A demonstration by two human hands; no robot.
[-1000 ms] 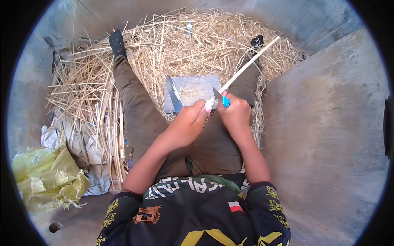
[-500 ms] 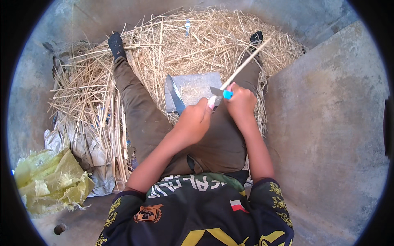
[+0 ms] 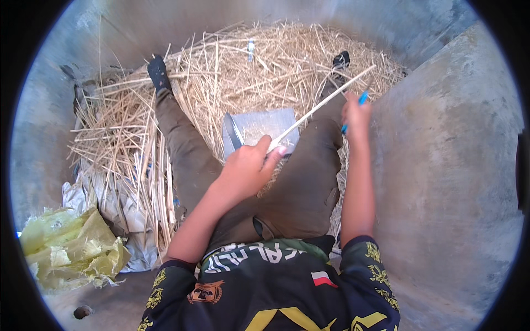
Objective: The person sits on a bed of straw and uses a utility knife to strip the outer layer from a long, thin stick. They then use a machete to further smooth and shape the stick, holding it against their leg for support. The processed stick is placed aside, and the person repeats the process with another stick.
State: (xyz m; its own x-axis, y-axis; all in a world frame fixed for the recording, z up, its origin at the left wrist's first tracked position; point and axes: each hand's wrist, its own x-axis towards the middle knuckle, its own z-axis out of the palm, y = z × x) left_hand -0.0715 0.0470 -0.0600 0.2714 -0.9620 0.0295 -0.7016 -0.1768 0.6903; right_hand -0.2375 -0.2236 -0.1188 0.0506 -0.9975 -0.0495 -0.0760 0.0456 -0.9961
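My left hand (image 3: 245, 168) is closed around the lower end of a thin pale stick (image 3: 326, 101), which looks like split bamboo. The stick slants up and away to the right over my right thigh. To the right of the stick, apart from it, my right hand (image 3: 358, 118) grips a knife (image 3: 362, 99) by its blue handle; the blade is blurred. Beyond my left hand a grey flat sheet (image 3: 270, 118) lies between my legs with small shavings on it. A dark serrated blade, like a saw (image 3: 234, 128), rests at its left edge, partly hidden by my hand.
Shavings (image 3: 259, 77) cover the floor around my outstretched legs. Long split strips (image 3: 121, 132) are heaped at left, beside a torn yellow sack (image 3: 72, 248). A concrete wall (image 3: 441, 154) rises close on the right. A wristwatch-like object (image 3: 250, 49) lies on the far shavings.
My right hand with the knife has moved off the stick, out to the right and away. The left hand still holds the stick, now slightly lower and further left.
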